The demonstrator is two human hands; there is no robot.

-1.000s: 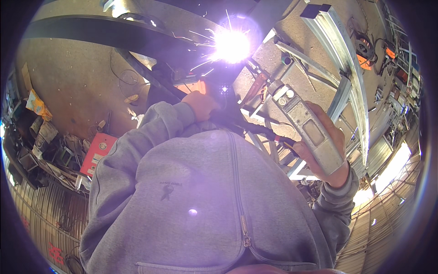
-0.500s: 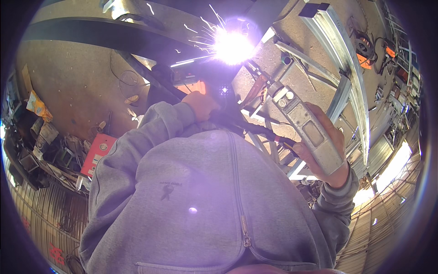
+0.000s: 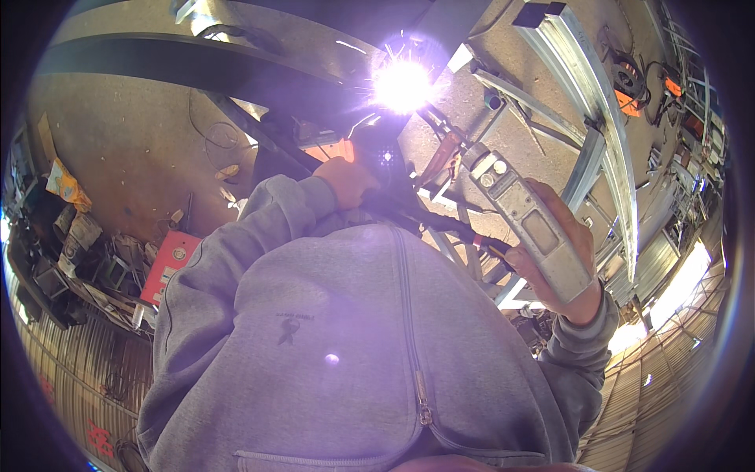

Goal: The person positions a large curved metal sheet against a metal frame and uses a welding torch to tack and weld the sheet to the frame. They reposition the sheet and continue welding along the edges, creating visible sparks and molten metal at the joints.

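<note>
A dazzling welding arc [image 3: 402,86] burns at the joint of the dark steel beams [image 3: 197,67], throwing short sparks. My right hand [image 3: 580,248] is closed around a welding gun [image 3: 531,220], a long grey metal body with a round knob and a cut-out. Its thin front end points up-left into the arc; the glare hides the tip. To the left, my left hand [image 3: 344,181] is closed beside a dark object [image 3: 381,157] dotted with light spots. What the fingers grip is hidden in shadow. A dark cable [image 3: 448,224] runs between my hands, in front of my chest.
Long galvanised steel profiles [image 3: 586,86] stand at the right, with more metal bars below. An orange-and-black machine [image 3: 627,98] lies at the far right. On the left are a red box [image 3: 169,263], a yellow bag [image 3: 67,185] and a scrap pile [image 3: 102,267].
The arc's glare is smaller and its long spark trails have shortened. The welding gun shifts very slightly; both hands otherwise stay in place.
</note>
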